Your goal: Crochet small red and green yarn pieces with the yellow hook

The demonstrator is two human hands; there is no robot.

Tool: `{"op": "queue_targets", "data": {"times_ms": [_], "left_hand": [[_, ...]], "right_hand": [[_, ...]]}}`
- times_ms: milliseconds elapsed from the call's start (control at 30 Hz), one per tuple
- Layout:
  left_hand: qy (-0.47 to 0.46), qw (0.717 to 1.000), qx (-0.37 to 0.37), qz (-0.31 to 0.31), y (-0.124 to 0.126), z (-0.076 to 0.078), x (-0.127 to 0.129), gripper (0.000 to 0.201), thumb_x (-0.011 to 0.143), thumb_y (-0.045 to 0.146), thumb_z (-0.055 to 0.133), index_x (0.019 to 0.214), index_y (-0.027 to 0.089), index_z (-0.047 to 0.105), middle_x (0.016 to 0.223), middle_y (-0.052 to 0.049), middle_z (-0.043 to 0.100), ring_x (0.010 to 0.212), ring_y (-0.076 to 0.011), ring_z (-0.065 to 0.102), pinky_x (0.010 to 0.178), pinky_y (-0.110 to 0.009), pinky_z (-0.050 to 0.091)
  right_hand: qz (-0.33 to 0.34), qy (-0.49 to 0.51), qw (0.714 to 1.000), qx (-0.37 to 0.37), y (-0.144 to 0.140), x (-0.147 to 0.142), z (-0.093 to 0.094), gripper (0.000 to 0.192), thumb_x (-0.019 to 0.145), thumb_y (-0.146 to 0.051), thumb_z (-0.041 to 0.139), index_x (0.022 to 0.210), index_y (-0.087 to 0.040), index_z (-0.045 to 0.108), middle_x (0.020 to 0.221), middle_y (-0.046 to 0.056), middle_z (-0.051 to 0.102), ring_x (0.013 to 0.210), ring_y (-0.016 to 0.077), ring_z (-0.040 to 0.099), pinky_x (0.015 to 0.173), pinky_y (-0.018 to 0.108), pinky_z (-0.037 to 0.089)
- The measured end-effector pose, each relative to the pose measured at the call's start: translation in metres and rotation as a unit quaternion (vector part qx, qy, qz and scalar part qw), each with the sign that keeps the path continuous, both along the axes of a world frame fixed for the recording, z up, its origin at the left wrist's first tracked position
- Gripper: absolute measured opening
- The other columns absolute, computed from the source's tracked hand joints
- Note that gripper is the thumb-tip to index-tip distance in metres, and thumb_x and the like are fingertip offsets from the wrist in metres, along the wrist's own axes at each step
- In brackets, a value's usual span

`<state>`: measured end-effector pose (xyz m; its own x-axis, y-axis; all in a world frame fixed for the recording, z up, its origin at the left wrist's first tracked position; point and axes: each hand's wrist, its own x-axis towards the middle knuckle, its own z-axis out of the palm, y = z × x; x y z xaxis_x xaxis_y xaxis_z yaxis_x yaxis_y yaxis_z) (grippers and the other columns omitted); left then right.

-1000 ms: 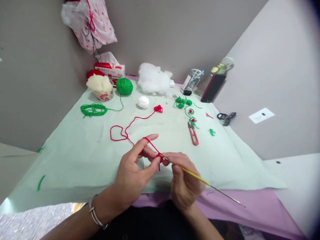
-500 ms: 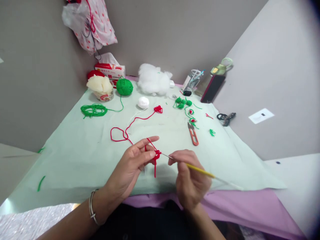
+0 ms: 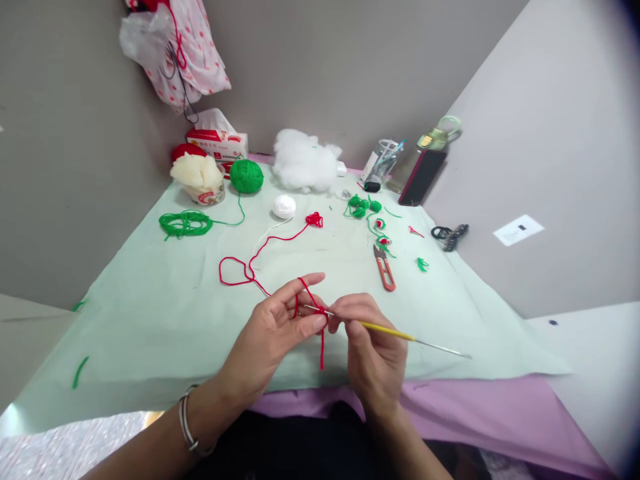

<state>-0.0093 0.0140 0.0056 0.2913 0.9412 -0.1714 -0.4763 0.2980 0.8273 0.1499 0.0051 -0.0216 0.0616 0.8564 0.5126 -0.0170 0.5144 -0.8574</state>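
My left hand [image 3: 273, 333] pinches a small red crochet piece [image 3: 320, 319] between thumb and fingers, with red yarn [image 3: 260, 257] looped over the forefinger. The yarn runs away across the pale green cloth [image 3: 150, 313] to a small red tangle [image 3: 315, 219]. A short red tail hangs below the piece. My right hand [image 3: 373, 347] grips a yellow-handled crochet hook [image 3: 395, 332], whose metal tip points left into the red piece. Both hands hover just above the cloth near its front edge.
Orange thread snips [image 3: 384, 270] lie right of centre. Farther back are a green yarn ball [image 3: 247, 175], a green yarn coil [image 3: 184, 223], a small white ball [image 3: 284, 206], white stuffing [image 3: 305, 163], green crocheted bits [image 3: 363, 207], a cup, a tissue box [image 3: 217, 143], a phone [image 3: 419, 177].
My right hand pulled the hook out to the right half a second ago, then brought its tip back into the red piece. The left forefinger stays raised with the yarn over it.
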Motion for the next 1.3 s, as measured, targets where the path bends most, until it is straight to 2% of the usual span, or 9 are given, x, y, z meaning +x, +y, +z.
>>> {"op": "queue_targets", "data": {"times_ms": [100,200,333,500,567,733,900,1100,1300], "left_hand": [[-0.018,0.999,-0.025,-0.015,0.001,0.002,0.0,0.061,0.082,0.019,0.088,0.14,0.025,0.068,0.089,0.002,0.072,0.087,-0.0139,0.069,0.089,-0.028,0.054],[-0.042,0.997,-0.05,-0.035,0.002,0.003,-0.002,0.066,0.079,0.02,0.091,0.14,0.024,0.068,0.086,0.002,0.071,0.082,-0.014,0.069,0.084,-0.028,0.054],[-0.065,0.993,-0.075,-0.064,0.004,0.002,-0.007,0.058,0.076,0.02,0.093,0.132,0.024,0.076,0.083,0.002,0.069,0.077,-0.0111,0.062,0.078,-0.023,0.05],[-0.085,0.988,-0.089,-0.092,0.005,-0.002,-0.008,0.044,0.077,0.027,0.093,0.12,0.023,0.083,0.081,0.0,0.066,0.072,-0.0109,0.058,0.074,-0.023,0.049],[-0.058,0.994,-0.067,-0.068,0.003,-0.002,-0.005,0.043,0.078,0.026,0.091,0.121,0.025,0.082,0.084,0.0,0.067,0.077,-0.0127,0.061,0.079,-0.025,0.051],[0.011,1.0,-0.012,0.003,-0.002,-0.002,0.001,0.054,0.081,0.02,0.089,0.132,0.032,0.075,0.098,0.001,0.07,0.1,-0.0169,0.068,0.094,-0.028,0.053],[0.034,0.999,0.01,0.008,-0.002,-0.003,-0.001,0.043,0.088,0.03,0.085,0.13,0.028,0.075,0.092,0.001,0.071,0.091,-0.0143,0.068,0.091,-0.027,0.055],[0.069,0.998,0.002,0.012,-0.002,-0.004,0.001,0.043,0.082,0.025,0.089,0.123,0.026,0.077,0.093,0.0,0.073,0.09,-0.0147,0.067,0.088,-0.027,0.055],[0.036,0.999,0.03,0.024,-0.001,-0.004,0.003,0.017,0.087,0.028,0.084,0.103,0.023,0.079,0.084,0.002,0.074,0.083,-0.014,0.068,0.084,-0.027,0.054]], "right_hand": [[0.01,0.005,1.0,-0.003,-0.001,0.001,0.0,0.017,0.103,-0.027,0.065,0.106,-0.028,0.082,0.094,0.005,0.072,0.085,0.0189,0.07,0.068,0.032,0.06],[0.046,0.076,0.996,-0.023,0.001,0.0,0.0,0.015,0.103,-0.028,0.065,0.105,-0.028,0.081,0.091,0.003,0.071,0.071,0.0151,0.069,0.061,0.029,0.059],[0.06,0.17,0.98,-0.083,0.007,0.003,0.005,0.016,0.102,-0.031,0.067,0.096,-0.024,0.08,0.084,0.002,0.07,0.059,0.0116,0.065,0.052,0.025,0.054],[0.093,0.22,0.96,-0.147,0.012,0.008,0.009,0.015,0.099,-0.031,0.069,0.09,-0.022,0.077,0.078,0.001,0.066,0.053,0.0093,0.054,0.045,0.021,0.045],[0.09,0.204,0.965,-0.141,0.011,0.006,0.008,0.016,0.099,-0.034,0.07,0.09,-0.022,0.077,0.079,0.002,0.069,0.055,0.0106,0.057,0.048,0.023,0.049],[0.037,0.083,0.991,-0.103,0.006,-0.002,0.0,0.018,0.101,-0.038,0.069,0.1,-0.024,0.08,0.097,0.007,0.08,0.074,0.0163,0.069,0.07,0.032,0.06],[0.042,0.1,0.988,-0.106,0.007,-0.001,-0.003,0.017,0.101,-0.036,0.069,0.101,-0.024,0.081,0.093,0.006,0.081,0.074,0.016,0.07,0.069,0.03,0.06],[0.03,0.109,0.987,-0.112,0.007,-0.003,-0.003,0.015,0.101,-0.033,0.069,0.101,-0.026,0.082,0.094,0.004,0.08,0.075,0.0149,0.07,0.073,0.029,0.06],[0.034,0.068,0.994,-0.081,0.01,-0.003,0.001,0.016,0.102,-0.031,0.067,0.099,-0.027,0.082,0.091,0.002,0.072,0.075,0.0133,0.067,0.068,0.026,0.058]]}}
